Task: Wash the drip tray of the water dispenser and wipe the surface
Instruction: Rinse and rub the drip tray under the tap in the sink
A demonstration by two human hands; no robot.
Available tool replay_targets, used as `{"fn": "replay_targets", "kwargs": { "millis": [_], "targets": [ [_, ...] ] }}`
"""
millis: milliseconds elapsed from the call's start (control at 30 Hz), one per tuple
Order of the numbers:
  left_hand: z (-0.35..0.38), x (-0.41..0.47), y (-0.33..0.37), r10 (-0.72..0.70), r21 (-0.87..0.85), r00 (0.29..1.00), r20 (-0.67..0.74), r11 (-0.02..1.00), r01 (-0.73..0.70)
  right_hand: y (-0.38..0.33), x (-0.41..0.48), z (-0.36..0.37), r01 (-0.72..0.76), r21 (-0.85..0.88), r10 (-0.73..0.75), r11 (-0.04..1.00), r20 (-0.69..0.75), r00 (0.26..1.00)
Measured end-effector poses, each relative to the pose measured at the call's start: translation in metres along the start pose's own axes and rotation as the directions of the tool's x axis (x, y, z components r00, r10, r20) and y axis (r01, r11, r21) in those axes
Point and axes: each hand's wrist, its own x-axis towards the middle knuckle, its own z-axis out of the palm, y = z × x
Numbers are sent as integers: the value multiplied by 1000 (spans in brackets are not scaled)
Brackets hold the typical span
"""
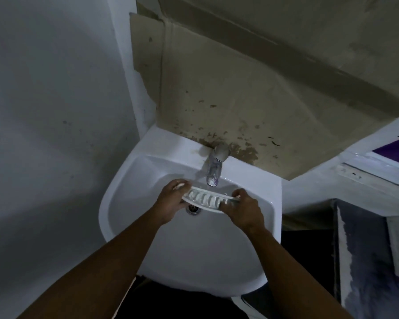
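I have one wide-angle view, from head height. It tilts steeply down, close over the white washbasin (pixel 194 261), which fills mid-frame. Forward it faces the tap (pixel 213 171) and the cardboard (pixel 240 88) covering the wall behind.

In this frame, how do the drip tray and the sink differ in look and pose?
The drip tray is small, flat and slotted; the sink is a large smooth bowl with a drain. The drip tray is held above the bowl by the left hand and right hand; the sink stands against the wall. Both are white.
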Motion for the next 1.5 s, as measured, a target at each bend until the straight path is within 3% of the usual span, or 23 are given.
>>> {"fn": "replay_targets", "kwargs": {
  "millis": [100,233,300,400,500,567,633,767,933,1067,1167,1367,1500],
  "targets": [
    [-12,-3,10,34,-32,998,-51,999,-36,-9,-2,12,131,-151,-136,980,-21,991],
    [-22,-8,24,50,-19,984,-171,998,-54,-25,-2,30,212,-109,-221,971,-85,972],
    [-25,-14,33,83,29,967,-239,997,-78,-35,3,36,181,7,-181,983,-64,982],
    [-28,-22,43,200,171,933,-299,973,-154,-46,16,42,4,213,-30,977,121,992],
    [-31,-30,45,344,330,896,-282,911,-246,-55,23,46,-332,517,153,789,358,921],
    [-33,-36,45,411,453,883,-228,847,-277,-64,21,47,-514,688,171,512,505,846],
    [-33,-44,44,442,548,882,-161,784,-293,-72,19,47,-612,737,137,285,601,788],
    [-43,-53,35,419,580,907,-40,749,-320,-73,20,52,-639,744,140,195,624,769],
    [-59,-59,23,283,484,954,102,823,-296,-66,21,54,-592,797,210,115,563,799],
    [-67,-61,18,293,506,951,100,808,-302,-67,19,55,-576,817,159,12,567,808],
    [-71,-63,15,301,558,953,19,788,-260,-68,19,51,-579,815,96,31,574,813],
    [-72,-60,6,225,474,974,30,855,-212,-66,22,49,-501,815,140,291,482,865],
    [-61,-60,1,325,546,945,-31,797,-256,-63,22,52,-464,790,156,401,440,884]
  ]
}}
